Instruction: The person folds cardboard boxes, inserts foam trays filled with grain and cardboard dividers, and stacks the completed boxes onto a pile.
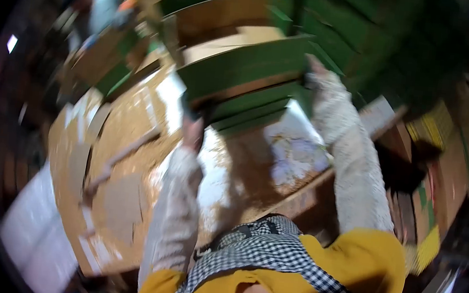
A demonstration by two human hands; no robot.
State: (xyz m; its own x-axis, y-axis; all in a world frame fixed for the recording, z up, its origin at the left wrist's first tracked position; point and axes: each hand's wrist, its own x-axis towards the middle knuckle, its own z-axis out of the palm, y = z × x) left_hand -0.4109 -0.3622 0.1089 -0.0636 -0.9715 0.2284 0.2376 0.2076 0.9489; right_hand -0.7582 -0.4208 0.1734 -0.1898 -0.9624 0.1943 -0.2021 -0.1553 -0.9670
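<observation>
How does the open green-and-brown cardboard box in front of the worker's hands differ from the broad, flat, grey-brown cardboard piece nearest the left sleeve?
The box has raised walls, whereas the piece lies flat. The box shows green outside and brown inside; the piece looks plain grey-brown. The box looks larger than the piece. Both look like cardboard.

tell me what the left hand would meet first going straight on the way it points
Likely the green side of the open box, just ahead of the left hand; blur leaves depth and any contact unclear.
</observation>
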